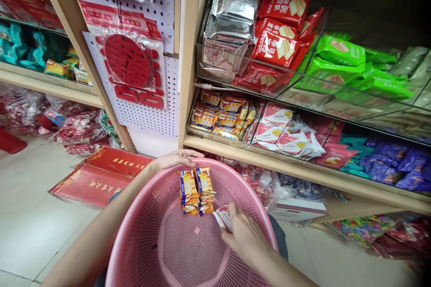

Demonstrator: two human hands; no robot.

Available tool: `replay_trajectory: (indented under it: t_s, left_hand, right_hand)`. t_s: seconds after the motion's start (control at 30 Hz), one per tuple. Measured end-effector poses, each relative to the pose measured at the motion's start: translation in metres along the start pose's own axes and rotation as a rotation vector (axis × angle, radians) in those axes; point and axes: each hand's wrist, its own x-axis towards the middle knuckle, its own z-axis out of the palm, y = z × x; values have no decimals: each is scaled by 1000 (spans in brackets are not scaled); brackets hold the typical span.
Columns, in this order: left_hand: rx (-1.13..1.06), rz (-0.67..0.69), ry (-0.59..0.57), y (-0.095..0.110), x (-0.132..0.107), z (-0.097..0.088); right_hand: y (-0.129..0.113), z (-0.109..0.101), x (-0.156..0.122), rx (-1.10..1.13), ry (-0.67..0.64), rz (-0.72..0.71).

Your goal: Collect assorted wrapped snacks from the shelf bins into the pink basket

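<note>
A pink plastic basket (134, 201) with mesh walls stands below the shelves. My left hand (175, 160) lies on its far rim, fingers curled over the edge. Inside the basket, my right hand (243, 232) is closed on white and red snack packets (222, 218), partly hidden by the fingers. Just left of that hand, two stacks of orange and blue snack packets (197, 190) lean against the basket's far wall. Similar orange packets (224, 114) and white and red packets (278, 130) fill compartments on the lower shelf.
The upper shelf holds silver packets (232, 13), red packets (281, 31) and green packets (340, 64) behind clear dividers. Purple packets (387, 161) lie at the lower right. Red printed sheets (101, 172) lie on the floor. Red decorations (129, 60) hang on a pegboard.
</note>
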Motion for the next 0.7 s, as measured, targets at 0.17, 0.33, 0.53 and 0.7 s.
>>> replay_trajectory:
  t_s: [0.17, 0.33, 0.53, 0.7]
  left_hand:
    - [-14, 5, 9, 1, 1, 0]
    - [-19, 12, 1, 4, -1, 3]
    - [-5, 6, 16, 4, -2, 3]
    - [-17, 21, -11, 1, -1, -1]
  right_hand:
    - [-4, 5, 16, -23, 73, 32]
    - [-8, 11, 22, -84, 141, 38]
    - [-10, 26, 31, -101, 187, 18]
    - [-9, 30, 39, -85, 204, -12]
